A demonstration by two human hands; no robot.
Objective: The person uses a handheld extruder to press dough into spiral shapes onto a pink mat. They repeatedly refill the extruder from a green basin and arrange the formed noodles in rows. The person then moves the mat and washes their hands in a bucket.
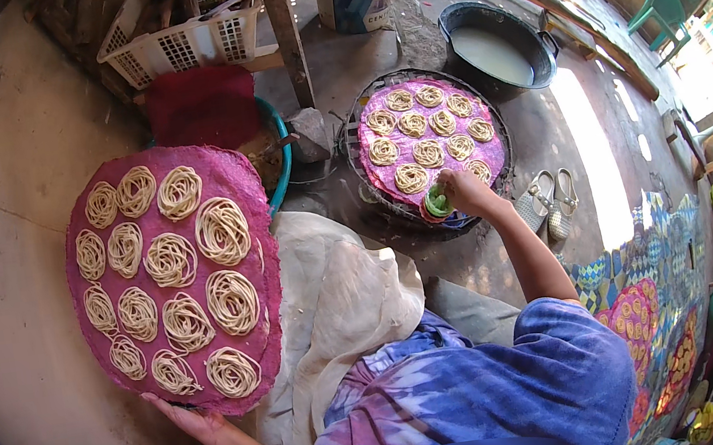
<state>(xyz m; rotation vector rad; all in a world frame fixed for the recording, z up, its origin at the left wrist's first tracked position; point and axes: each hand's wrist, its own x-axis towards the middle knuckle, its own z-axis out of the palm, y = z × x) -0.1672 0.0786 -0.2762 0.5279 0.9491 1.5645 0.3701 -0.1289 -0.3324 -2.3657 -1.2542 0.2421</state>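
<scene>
Two grips: left hand (pixel 192 421) clamped under a purple tray (pixel 173 278) of noodle coils; right hand (pixel 463 191) closed on a green press (pixel 438 203), second tray (pixel 432 142) just beyond.

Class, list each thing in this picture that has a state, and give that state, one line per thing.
Left hand: holding the near tray's edge.
Right hand: gripping a green press.
Near tray: full of noodle coils.
Far tray: nearly filled.
Basin: holds pale liquid.
Sandals: off, on the floor.
</scene>
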